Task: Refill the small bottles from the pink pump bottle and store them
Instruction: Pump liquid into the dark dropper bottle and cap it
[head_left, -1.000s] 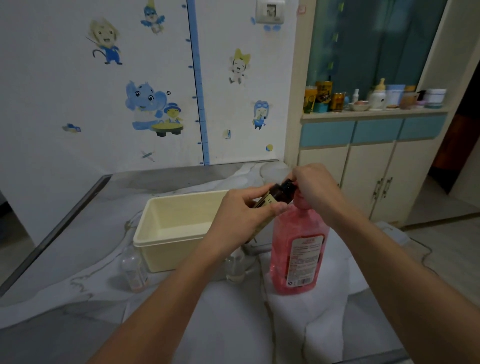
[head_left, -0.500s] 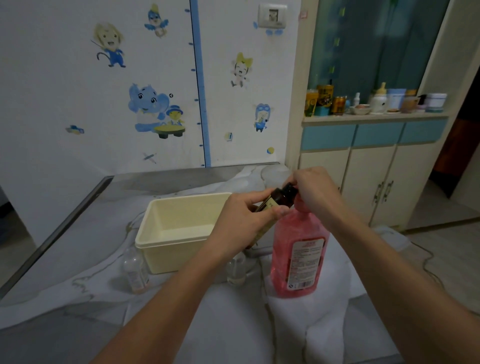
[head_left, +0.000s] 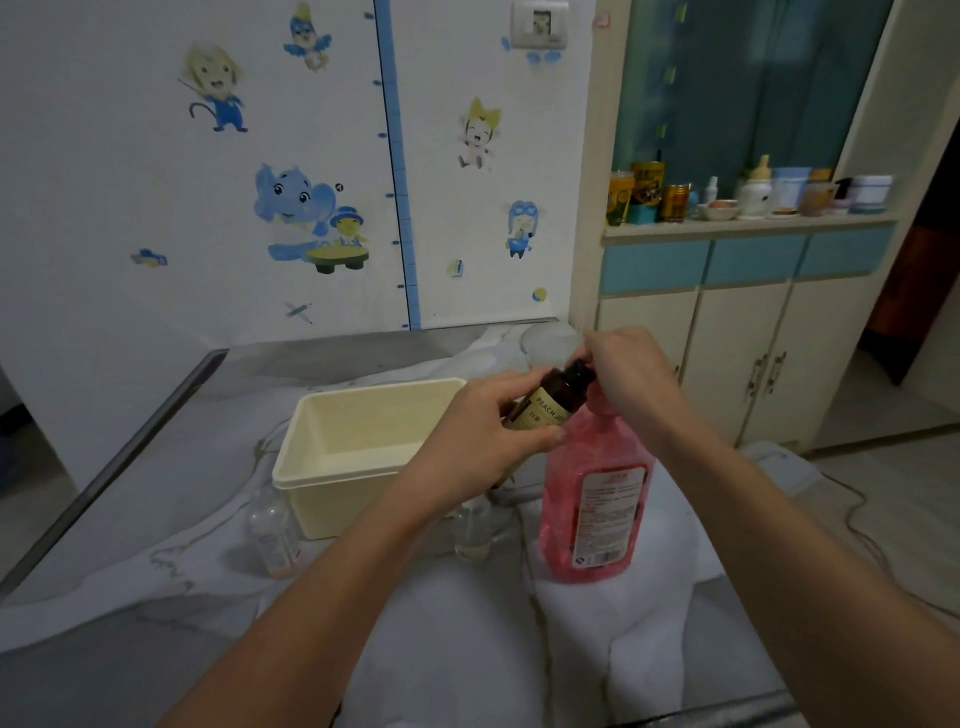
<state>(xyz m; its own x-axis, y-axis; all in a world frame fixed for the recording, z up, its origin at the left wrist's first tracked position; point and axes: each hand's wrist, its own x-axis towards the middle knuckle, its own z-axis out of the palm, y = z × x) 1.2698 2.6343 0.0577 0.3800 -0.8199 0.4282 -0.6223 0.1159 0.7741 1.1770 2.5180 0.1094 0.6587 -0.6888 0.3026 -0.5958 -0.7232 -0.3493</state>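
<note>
While the bench (head_left: 156, 483) carries everything under a crumpled white cloth (head_left: 467, 623), the inspection runs from the largest item down. A cream plastic tub (head_left: 332, 467) stands left of centre, open-topped, and nothing shows inside it. To its right stands the pink pump bottle (head_left: 597, 499), upright on the cloth, largely full by its colour; judged heavy, stable, with walls that would give under a squeeze. Its pump head is hidden under the right hand (head_left: 628, 379), whose fingers are curled over the top; whether they are pressing down or only gripping cannot be told.

Held tilted at the pump's outlet is a small brown bottle (head_left: 550, 402) with a tan label, its neck up against the right hand. The left hand (head_left: 478, 441) pinches it round the body, thumb on the near side, fingers on the far side. Judged light and rigid, possibly glass, so breakable if dropped and slippery if liquid runs down it; the labelled body is the sound place to hold.

Two small clear bottles stand on the cloth: one (head_left: 272, 535) at the tub's near left corner, another (head_left: 472, 530) between tub and pump bottle. Both look nearly empty, light and easily tipped; take each by the body.
</note>
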